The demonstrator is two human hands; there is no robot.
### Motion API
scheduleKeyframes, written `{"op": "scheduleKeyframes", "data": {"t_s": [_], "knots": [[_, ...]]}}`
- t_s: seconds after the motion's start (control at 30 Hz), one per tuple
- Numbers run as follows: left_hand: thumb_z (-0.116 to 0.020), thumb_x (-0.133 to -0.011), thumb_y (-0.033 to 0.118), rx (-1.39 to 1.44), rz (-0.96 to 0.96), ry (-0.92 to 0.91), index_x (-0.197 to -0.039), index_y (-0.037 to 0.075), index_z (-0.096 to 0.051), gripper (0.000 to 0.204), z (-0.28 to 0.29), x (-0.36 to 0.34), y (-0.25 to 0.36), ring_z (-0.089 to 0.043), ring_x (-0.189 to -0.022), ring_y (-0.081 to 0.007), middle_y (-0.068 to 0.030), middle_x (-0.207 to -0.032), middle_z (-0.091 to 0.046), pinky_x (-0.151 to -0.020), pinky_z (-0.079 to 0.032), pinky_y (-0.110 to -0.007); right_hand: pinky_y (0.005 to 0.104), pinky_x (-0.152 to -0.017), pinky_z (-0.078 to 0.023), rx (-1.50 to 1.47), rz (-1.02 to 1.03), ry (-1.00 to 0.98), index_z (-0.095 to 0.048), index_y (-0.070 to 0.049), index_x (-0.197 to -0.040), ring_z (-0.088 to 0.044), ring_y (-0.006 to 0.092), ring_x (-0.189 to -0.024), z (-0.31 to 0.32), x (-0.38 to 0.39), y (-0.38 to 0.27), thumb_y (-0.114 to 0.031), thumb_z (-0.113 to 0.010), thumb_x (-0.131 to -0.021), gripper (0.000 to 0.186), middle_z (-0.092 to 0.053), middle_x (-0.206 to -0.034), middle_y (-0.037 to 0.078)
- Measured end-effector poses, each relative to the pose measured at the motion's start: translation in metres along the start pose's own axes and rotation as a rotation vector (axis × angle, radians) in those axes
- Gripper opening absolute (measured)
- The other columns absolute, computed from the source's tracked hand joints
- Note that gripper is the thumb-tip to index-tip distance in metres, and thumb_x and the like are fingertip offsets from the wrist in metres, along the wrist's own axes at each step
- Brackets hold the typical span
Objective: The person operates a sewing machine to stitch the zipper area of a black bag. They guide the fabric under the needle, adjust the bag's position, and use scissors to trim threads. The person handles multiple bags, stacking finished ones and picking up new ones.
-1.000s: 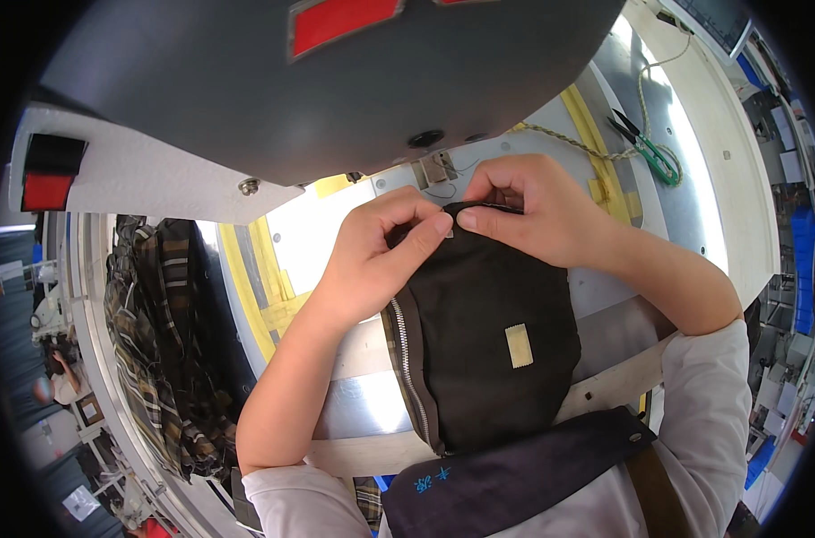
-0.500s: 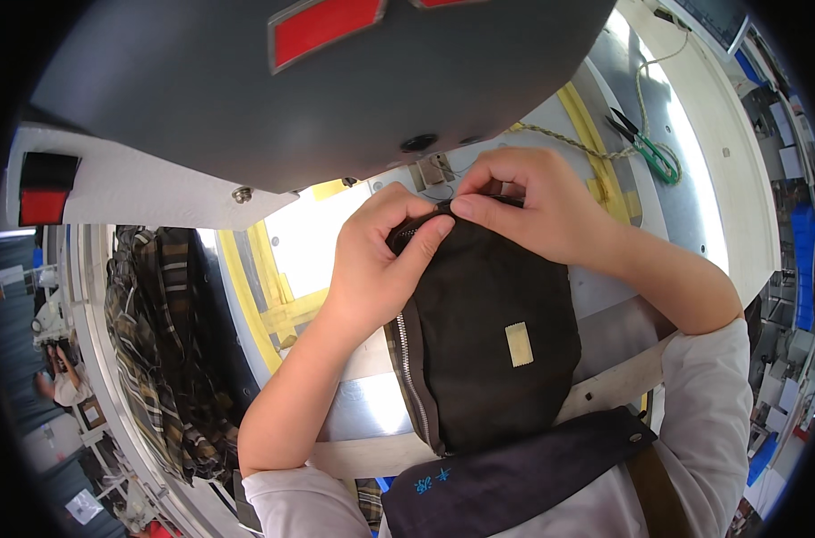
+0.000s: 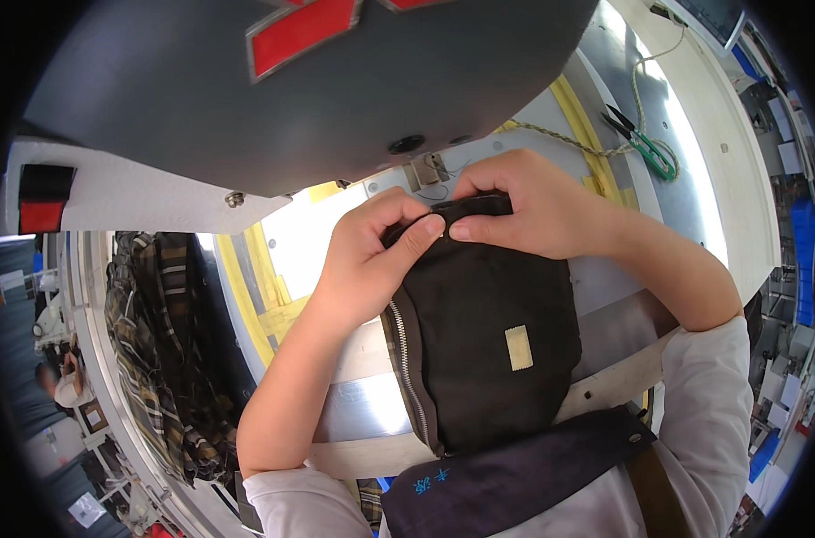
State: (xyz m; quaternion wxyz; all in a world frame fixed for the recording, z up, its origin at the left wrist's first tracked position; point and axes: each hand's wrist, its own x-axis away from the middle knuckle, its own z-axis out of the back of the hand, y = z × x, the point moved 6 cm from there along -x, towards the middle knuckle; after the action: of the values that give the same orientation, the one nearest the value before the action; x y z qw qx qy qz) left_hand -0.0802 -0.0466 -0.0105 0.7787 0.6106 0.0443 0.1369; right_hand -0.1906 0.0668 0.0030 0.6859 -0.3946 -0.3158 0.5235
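Observation:
A dark olive-brown fabric piece [image 3: 484, 341] lies on the work surface beneath my hands, with a metal zipper [image 3: 404, 359] along its left edge and a small pale tape strip [image 3: 519, 348] on it. My left hand [image 3: 385, 247] pinches its upper left edge between thumb and fingers. My right hand [image 3: 524, 206] grips the same top edge just to the right, index finger bent over it, thumb pressed on the front. The thumbs are close together; the edge between the fingers is partly hidden. Just beyond is a small metal plate [image 3: 426, 170] with loose threads, under the dark machine head [image 3: 354, 90].
Green-handled scissors [image 3: 650, 148] and a cord [image 3: 578, 142] lie at the upper right. Plaid fabric [image 3: 161, 350] is heaped left of the metal work surface [image 3: 358, 403]. A white machine arm [image 3: 138, 188] spans the upper left. A co-worker [image 3: 69, 381] is at the far left.
My fingers have shifted slightly along the top edge; my right thumb moved a little left and back, and my right index finger rose slightly. The fabric is still held in both hands.

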Motion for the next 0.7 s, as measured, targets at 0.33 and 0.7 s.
{"op": "scheduleKeyframes", "data": {"t_s": [0.33,0.7], "knots": [[-0.070,-0.081,0.010,-0.133,-0.100,-0.001,-0.082,0.000,-0.060,0.014,-0.0010,0.0039,0.0077,-0.044,-0.072,-0.0085,0.0007,-0.077,-0.051,-0.066,-0.036,-0.023,0.0333,-0.057,-0.045,0.001,-0.020,0.089,-0.067,0.002,-0.088,-0.058,0.0222,-0.060,-0.0007,0.0034,0.0001,-0.023,-0.070,-0.081,0.026,-0.064,-0.070,0.013],[-0.069,-0.079,0.010,-0.103,-0.089,0.020,-0.083,-0.001,-0.061,0.014,-0.0024,0.0038,0.0088,-0.051,-0.070,-0.0144,-0.0049,-0.076,-0.053,-0.067,-0.041,-0.027,0.0305,-0.055,-0.043,-0.115,-0.028,0.150,-0.067,0.000,-0.087,-0.054,0.0178,-0.058,-0.0001,0.0047,0.0011,-0.019,-0.070,-0.082,0.020,-0.065,-0.071,0.010]]}}
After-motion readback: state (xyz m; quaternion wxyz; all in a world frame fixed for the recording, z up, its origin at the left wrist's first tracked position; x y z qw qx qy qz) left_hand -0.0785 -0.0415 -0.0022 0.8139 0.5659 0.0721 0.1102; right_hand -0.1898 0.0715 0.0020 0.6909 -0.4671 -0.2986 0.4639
